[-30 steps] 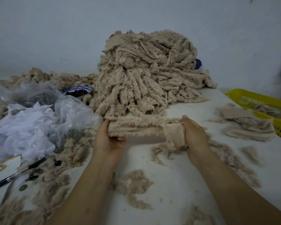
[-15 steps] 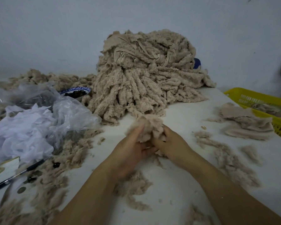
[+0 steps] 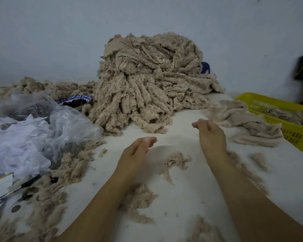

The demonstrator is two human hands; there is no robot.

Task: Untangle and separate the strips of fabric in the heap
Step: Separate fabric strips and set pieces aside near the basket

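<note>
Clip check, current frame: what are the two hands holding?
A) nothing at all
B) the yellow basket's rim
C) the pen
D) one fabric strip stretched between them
A: the left hand and the right hand hover over the white table with loosely curled fingers, nothing in either, short of the heap of strips.

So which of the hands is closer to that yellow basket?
Right. The right hand is just left of the yellow basket; the left hand lies farther left, mid-table.
</note>
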